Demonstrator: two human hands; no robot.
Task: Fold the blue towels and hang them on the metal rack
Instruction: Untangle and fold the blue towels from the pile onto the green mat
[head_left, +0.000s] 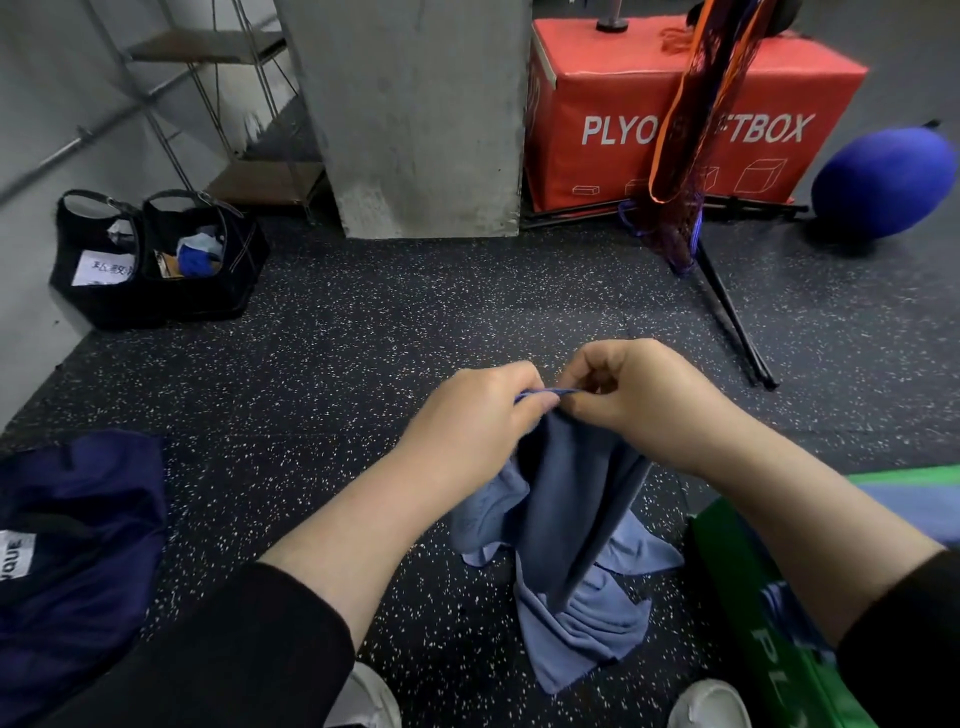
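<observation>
A light blue towel (574, 525) hangs bunched from both my hands, and its lower end lies crumpled on the speckled floor. My left hand (467, 421) pinches the towel's top edge. My right hand (639, 397) pinches the same edge right beside it, so the two hands nearly touch. A metal shelf rack (218, 104) with wooden shelves stands against the wall at the back left. A black metal stand (727, 301) with hanging netting rises at the back right.
A dark navy bag (78, 545) lies at the left. Two black bags (156, 260) sit by the wall. A concrete pillar (421, 114), a red plyo box (675, 114) and a blue ball (883, 182) stand behind. A green box (748, 613) sits at the right.
</observation>
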